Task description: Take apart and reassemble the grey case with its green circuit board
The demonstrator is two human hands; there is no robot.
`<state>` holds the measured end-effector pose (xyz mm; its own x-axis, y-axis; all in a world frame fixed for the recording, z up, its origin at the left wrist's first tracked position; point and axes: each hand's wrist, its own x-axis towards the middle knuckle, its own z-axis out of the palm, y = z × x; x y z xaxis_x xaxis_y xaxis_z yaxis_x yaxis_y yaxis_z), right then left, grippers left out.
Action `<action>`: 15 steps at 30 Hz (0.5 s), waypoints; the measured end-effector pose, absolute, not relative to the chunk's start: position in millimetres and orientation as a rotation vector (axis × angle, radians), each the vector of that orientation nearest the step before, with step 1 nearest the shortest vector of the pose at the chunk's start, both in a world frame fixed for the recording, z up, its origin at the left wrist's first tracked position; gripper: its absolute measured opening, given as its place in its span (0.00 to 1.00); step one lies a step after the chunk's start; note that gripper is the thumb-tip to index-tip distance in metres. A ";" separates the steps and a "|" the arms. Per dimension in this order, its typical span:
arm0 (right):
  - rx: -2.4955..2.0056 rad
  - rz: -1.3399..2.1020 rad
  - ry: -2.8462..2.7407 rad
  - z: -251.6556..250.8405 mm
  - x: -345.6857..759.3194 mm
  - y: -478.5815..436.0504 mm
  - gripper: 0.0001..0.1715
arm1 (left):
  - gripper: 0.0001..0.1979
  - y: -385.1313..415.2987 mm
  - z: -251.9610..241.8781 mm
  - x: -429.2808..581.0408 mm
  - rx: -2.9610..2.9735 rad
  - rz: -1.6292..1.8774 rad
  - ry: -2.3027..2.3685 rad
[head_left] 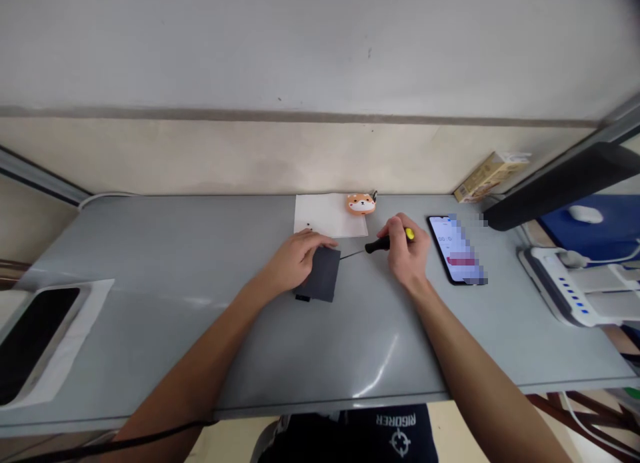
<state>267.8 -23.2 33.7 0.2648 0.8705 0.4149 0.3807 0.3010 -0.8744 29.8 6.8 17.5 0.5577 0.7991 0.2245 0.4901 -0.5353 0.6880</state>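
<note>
A flat, dark grey square box (325, 276) rests on the table with a small black piece sticking out at its lower left corner. My left hand (295, 259) grips it along the left and far edges, fingers curled around it. In my right hand (407, 246) is a screwdriver (377, 244) with a black and yellow handle, held closed in the fingers. Its thin shaft points left, and the tip meets the box's upper right edge; whether it sits in a screw is too small to tell.
Behind the hands lies white paper (320, 213) with tiny dark bits and an orange animal-faced case (361, 203). To the right are a lit phone (453, 249), a small carton (487, 176), a black monitor-like object (560, 186) and a white power strip (575, 286). Far left, a dark-screened device (37, 336) lies on paper.
</note>
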 end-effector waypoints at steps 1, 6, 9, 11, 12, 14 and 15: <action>-1.289 0.496 -1.328 34.0 268.8 -23.4 0.27 | 0.20 6.9 17.0 29.5 2.254 0.719 1.031; -1.250 0.578 -1.280 37.9 269.7 -24.7 0.27 | 0.19 5.8 16.4 29.2 2.325 0.723 1.028; -1.185 0.709 -1.335 39.9 263.1 -28.7 0.27 | 0.19 5.1 17.3 30.4 2.333 0.711 1.047; -1.155 0.783 -1.404 40.5 257.3 -32.3 0.27 | 0.19 5.2 17.7 31.0 2.332 0.696 1.062; -1.151 0.808 -1.440 40.5 254.8 -34.0 0.27 | 0.19 5.3 17.8 31.1 2.333 0.685 1.066; -1.160 0.828 -1.496 40.4 251.6 -36.3 0.28 | 0.19 5.6 17.9 31.2 2.337 0.674 1.067; -1.167 0.825 -1.508 40.3 251.1 -36.8 0.28 | 0.19 5.6 17.9 31.1 2.339 0.676 1.066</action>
<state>251.1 -36.8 40.3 -0.0168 0.9529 0.3030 0.2586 0.2969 -0.9192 31.1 5.6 17.9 0.5751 0.7834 0.2356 0.5470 -0.5824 0.6014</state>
